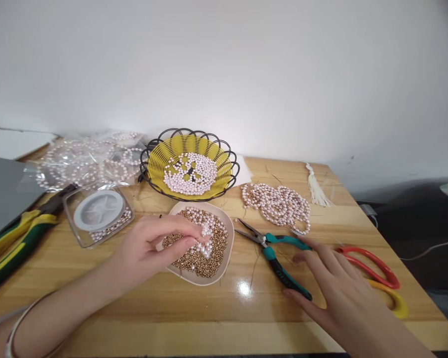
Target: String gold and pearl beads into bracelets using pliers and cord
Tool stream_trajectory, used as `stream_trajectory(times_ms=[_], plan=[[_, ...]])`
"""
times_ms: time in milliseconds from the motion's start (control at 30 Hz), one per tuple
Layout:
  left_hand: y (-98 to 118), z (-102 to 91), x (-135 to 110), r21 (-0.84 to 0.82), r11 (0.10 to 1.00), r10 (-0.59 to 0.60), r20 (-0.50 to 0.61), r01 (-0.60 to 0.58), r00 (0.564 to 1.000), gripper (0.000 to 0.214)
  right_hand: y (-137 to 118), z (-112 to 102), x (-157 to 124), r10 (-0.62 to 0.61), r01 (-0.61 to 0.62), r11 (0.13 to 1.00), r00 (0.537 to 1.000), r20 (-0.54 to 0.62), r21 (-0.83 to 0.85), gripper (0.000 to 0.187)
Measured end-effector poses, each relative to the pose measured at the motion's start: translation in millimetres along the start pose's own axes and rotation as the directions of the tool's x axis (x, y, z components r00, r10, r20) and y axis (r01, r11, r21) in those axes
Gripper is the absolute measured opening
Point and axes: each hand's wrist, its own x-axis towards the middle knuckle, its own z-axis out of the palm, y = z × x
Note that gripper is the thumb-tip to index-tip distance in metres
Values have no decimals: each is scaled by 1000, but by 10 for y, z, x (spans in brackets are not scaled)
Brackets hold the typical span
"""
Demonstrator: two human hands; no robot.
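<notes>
My left hand is over a pale dish of gold beads and white pearl beads. Its thumb and index finger are pinched together, with pearls right at the fingertips. What they grip is too small to make out. My right hand has its fingers spread over the handles of green-and-black needle-nose pliers. The pliers lie on the table with their jaws apart, pointing at the dish. The index finger is at the upper handle and the thumb at the lower one.
A yellow basket holds pearls. Pearl strands and a cream tassel lie right of it. Red-and-yellow-handled scissors are beside my right hand. Leftward are bagged pearl strings, a clear box and larger green-and-yellow pliers.
</notes>
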Motion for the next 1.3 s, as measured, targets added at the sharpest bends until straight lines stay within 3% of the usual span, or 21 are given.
stream_trajectory(times_ms=[100,200,300,433,633,933,1133,1300], plan=[[-4,2,-2,-51,998,-29,7,29,1000,16,27,7,30,-61,58,997,997,51,53,18],[3,0,-12,-90,995,-46,18,47,999,16,-50,-42,100,-23,20,995,999,30,94,18],[19,-1,-21,-123,991,-55,14,56,998,17,-159,-61,126,58,-60,988,998,23,142,29],[30,7,-20,-189,979,-81,10,82,997,16,-265,-43,58,-6,-5,991,997,81,132,55],[24,14,-30,-149,989,10,28,-6,1000,18,-359,-56,-92,-14,8,996,998,61,92,58],[4,29,-38,-40,996,76,48,-74,996,17,-278,-53,-66,77,-83,990,995,60,115,46],[13,11,-10,11,994,108,66,-109,992,19,-44,-120,-157,115,-117,983,993,20,144,51],[-10,17,-21,32,992,119,76,-122,990,18,-36,58,-192,156,-150,981,987,-46,120,51]])
